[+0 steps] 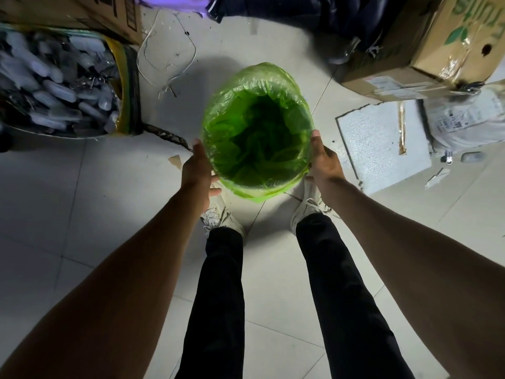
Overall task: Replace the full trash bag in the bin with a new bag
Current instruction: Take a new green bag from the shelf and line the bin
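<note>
A round bin stands on the floor between my feet, lined with a translucent green bag (257, 132) whose top is folded over the rim. The bag's inside looks empty and crumpled. My left hand (198, 166) rests against the bin's left side with its fingers spread along the plastic. On the opposite side my right hand (325, 157) presses the bag at the rim. Both hands flank the bin; whether either one pinches the plastic I cannot tell.
A box of plastic bottles (60, 83) sits at the left, cardboard boxes (426, 50) at the back right. A white foam slab (382, 143) lies right of the bin. Loose wire (166, 50) and a dark bag (287, 12) lie beyond it on the pale tile floor.
</note>
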